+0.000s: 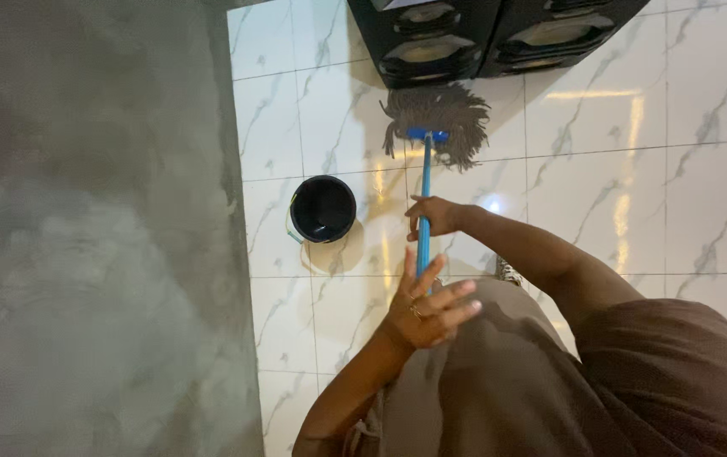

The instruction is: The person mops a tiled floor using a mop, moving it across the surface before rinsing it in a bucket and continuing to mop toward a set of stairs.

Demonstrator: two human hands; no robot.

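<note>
My right hand (433,217) is closed around the blue mop handle (423,182), about halfway along it. The handle ends in a blue clamp and a grey-brown string mop head (441,118), which lies spread on the white marbled tiles just in front of a black speaker. My left hand (428,306) sits at the near end of the handle with its fingers spread and a ring on one finger. The handle's top end is hidden behind this hand. A round black bucket (323,209) stands on the tiles left of the handle.
Two black speaker boxes (431,38) (560,30) stand on the floor at the far edge. A rough grey concrete wall (92,228) fills the left side, close to the bucket. The glossy tiled floor (685,186) stretches to the right. My brown clothing fills the lower right.
</note>
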